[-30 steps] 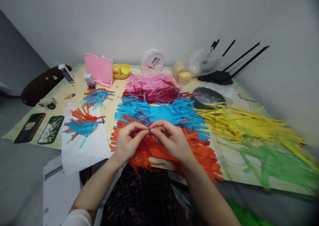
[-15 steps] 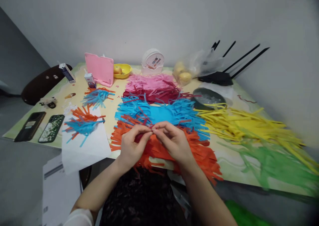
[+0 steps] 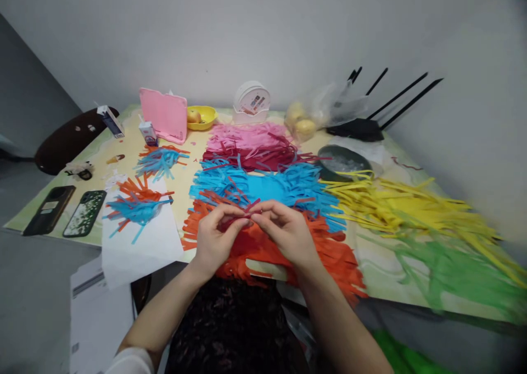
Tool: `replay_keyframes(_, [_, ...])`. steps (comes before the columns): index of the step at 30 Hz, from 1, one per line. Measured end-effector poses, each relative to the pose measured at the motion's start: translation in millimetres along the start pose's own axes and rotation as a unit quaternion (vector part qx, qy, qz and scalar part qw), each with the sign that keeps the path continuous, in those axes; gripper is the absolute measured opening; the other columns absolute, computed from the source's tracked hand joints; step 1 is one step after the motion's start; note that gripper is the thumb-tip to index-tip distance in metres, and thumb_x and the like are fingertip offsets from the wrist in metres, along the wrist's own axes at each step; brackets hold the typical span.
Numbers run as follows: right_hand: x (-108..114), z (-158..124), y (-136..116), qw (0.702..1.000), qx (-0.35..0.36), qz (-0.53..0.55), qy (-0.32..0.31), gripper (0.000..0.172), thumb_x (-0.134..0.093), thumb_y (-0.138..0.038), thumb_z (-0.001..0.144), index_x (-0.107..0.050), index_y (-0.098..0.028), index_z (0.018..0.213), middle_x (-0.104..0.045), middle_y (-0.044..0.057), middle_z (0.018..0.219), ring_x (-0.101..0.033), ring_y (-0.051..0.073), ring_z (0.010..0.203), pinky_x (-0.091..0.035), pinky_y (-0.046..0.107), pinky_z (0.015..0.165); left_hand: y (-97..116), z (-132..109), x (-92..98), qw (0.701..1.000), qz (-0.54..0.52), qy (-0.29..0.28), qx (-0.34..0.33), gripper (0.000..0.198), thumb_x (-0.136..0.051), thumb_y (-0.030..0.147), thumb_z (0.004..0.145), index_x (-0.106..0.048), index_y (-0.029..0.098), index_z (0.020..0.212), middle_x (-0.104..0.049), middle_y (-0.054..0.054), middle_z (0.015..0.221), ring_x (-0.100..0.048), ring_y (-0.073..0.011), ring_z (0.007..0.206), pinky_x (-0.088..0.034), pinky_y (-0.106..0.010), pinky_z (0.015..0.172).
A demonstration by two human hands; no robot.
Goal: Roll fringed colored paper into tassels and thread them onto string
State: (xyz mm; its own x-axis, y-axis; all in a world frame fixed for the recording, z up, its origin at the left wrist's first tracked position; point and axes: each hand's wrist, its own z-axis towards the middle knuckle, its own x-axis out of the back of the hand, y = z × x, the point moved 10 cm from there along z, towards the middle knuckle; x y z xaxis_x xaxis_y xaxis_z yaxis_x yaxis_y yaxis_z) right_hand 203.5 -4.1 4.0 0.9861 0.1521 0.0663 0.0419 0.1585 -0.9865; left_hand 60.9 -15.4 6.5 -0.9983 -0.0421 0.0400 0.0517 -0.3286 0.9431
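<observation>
Six fringed paper piles cover the table (image 3: 382, 264). The green pile (image 3: 461, 275) is at far right, with the yellow pile (image 3: 411, 206) behind it. The orange pile (image 3: 329, 253) sits at the near edge under my hands, the blue pile (image 3: 267, 187) just behind it, then the dark red pile (image 3: 251, 157) and the pink pile (image 3: 242, 132) further back. The white sheet (image 3: 144, 242) lies left of orange and overhangs the edge. Two phones (image 3: 84, 213) lie side by side at far left. My left hand (image 3: 214, 236) and right hand (image 3: 288, 234) meet fingertip to fingertip. Both pinch tight on one thin dark red strip (image 3: 248, 212), thumb and forefinger closed on it from either side. The strip is held between my hands, over where orange meets blue.
</observation>
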Motion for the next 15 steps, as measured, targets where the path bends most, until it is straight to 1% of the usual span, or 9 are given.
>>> replay_keyframes(3, [3.5, 0.0, 2.0, 1.000, -0.005, 0.005, 0.009, 0.025, -0.071, -0.041, 0.080, -0.073, -0.017, 0.086, -0.057, -0.003, 0.055, -0.042, 0.009, 0.047, -0.033, 0.023, 0.046, 1.2, -0.1, -5.0, 1.000, -0.023, -0.015, -0.010, 0.013, -0.073, 0.021, 0.082, -0.073, 0.020, 0.095, -0.076, -0.002, 0.090, -0.073, -0.0142, 0.082, -0.059, -0.022, 0.076])
replay_keyframes(6, [7.4, -1.4, 2.6, 1.000, -0.007, -0.005, 0.017, 0.024, -0.069, -0.040, 0.082, -0.075, -0.017, 0.085, -0.055, -0.004, 0.051, -0.043, 0.009, 0.045, -0.034, 0.022, 0.045, 1.3, -0.1, -8.8, 0.999, -0.045, -0.025, -0.012, 0.011, -0.072, 0.019, 0.083, -0.075, 0.020, 0.093, -0.077, -0.002, 0.088, -0.074, -0.0129, 0.076, -0.059, -0.021, 0.073])
replay_keyframes(8, [10.7, -2.3, 0.3, 0.999, -0.001, -0.023, 0.031, 0.024, -0.067, -0.039, 0.085, -0.074, -0.017, 0.081, -0.058, -0.003, 0.052, -0.045, 0.009, 0.045, -0.035, 0.022, 0.045, -3.1, 0.7, -10.1, 0.997, -0.075, -0.026, 0.006, 0.009, -0.072, 0.020, 0.084, -0.074, 0.020, 0.092, -0.076, -0.002, 0.085, -0.074, -0.0125, 0.071, -0.059, -0.021, 0.071])
replay_keyframes(12, [11.8, -3.1, -10.0, 0.996, 0.032, -0.063, 0.052, 0.022, -0.066, -0.035, 0.086, -0.070, -0.017, 0.075, -0.066, 0.000, 0.061, -0.049, 0.009, 0.049, -0.038, 0.021, 0.047, -13.6, 3.1, -13.3, 0.989, -0.131, -0.038, 0.048, 0.011, -0.074, 0.023, 0.082, -0.073, 0.019, 0.091, -0.076, -0.002, 0.085, -0.074, -0.0130, 0.073, -0.059, -0.020, 0.072])
replay_keyframes(15, [13.8, -4.1, -17.0, 0.993, 0.055, -0.067, 0.079, 0.020, -0.065, -0.032, 0.086, -0.068, -0.017, 0.074, -0.062, -0.003, 0.056, -0.047, 0.008, 0.046, -0.036, 0.020, 0.045, -23.5, 4.1, -13.1, 0.982, -0.166, -0.039, 0.082, 0.012, -0.075, 0.026, 0.081, -0.071, 0.019, 0.089, -0.075, -0.001, 0.079, -0.074, -0.0125, 0.073, -0.057, -0.020, 0.073])
